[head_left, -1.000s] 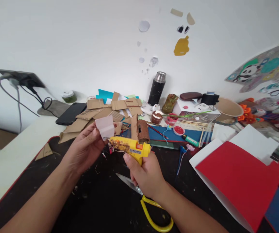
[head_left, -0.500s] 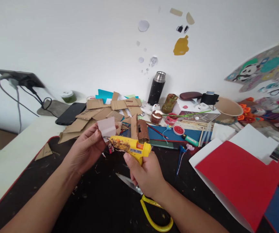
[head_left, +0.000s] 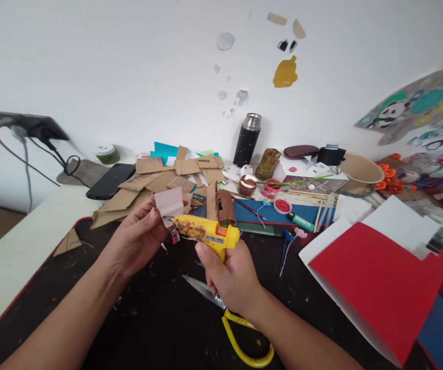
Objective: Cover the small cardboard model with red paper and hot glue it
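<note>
My right hand [head_left: 231, 275] is wrapped round the handle of a yellow hot glue gun [head_left: 201, 231], whose barrel is smeared with brown residue. Its nozzle points left and meets the lower part of a folded piece of pale pinkish-white paper [head_left: 169, 202]; whether it touches cannot be told. Between thumb and fingers, my left hand [head_left: 140, 236] pinches that paper by its left side. Below my right hand, scissors with yellow handles [head_left: 248, 354] lie on the black mat [head_left: 148, 324], partly covered by the hand and wrist.
Cardboard scraps [head_left: 152, 182] are heaped behind my left hand. A black thermos [head_left: 247, 141] stands by the wall, with small open jars [head_left: 247, 185] near it. Red card [head_left: 375, 277] lies over white sheets at right. A dark phone [head_left: 110, 181] rests at left.
The view has shifted very slightly. The glue gun nozzle and the paper keep nearly the same position, and both hands hold as before.
</note>
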Available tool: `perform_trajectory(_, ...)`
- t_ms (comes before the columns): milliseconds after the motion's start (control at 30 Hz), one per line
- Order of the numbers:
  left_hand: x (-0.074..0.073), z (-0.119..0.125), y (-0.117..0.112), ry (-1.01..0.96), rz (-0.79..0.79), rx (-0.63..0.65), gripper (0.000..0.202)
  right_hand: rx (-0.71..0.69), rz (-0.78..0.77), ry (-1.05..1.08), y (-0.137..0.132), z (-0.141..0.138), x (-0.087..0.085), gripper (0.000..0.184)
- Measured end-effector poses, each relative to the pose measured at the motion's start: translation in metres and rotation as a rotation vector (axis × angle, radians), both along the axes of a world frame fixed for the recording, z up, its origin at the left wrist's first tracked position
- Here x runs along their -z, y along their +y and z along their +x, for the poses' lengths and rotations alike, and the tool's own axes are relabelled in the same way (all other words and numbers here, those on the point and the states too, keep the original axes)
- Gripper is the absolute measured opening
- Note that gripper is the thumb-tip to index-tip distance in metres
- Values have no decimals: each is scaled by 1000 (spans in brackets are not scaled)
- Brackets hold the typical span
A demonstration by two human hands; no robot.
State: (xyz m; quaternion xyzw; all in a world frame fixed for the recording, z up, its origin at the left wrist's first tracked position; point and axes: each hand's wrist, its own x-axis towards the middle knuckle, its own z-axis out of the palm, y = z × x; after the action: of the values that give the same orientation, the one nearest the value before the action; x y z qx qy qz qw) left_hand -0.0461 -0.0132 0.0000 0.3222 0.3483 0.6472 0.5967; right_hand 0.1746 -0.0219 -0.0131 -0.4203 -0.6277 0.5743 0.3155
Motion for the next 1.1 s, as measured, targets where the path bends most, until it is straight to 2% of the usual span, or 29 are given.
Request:
perform_trajectory(367,1,3,0,10,-5,0,53,1,13,-4,0,1,-2,69)
perform_trajectory(733,9,0,0,22,-4,-1,58,-1,11,-21,0,0,-3,69)
perform_trajectory(1100,7,-1,2,20,13,-11,53,-13,20,-11,0,0,-4,66)
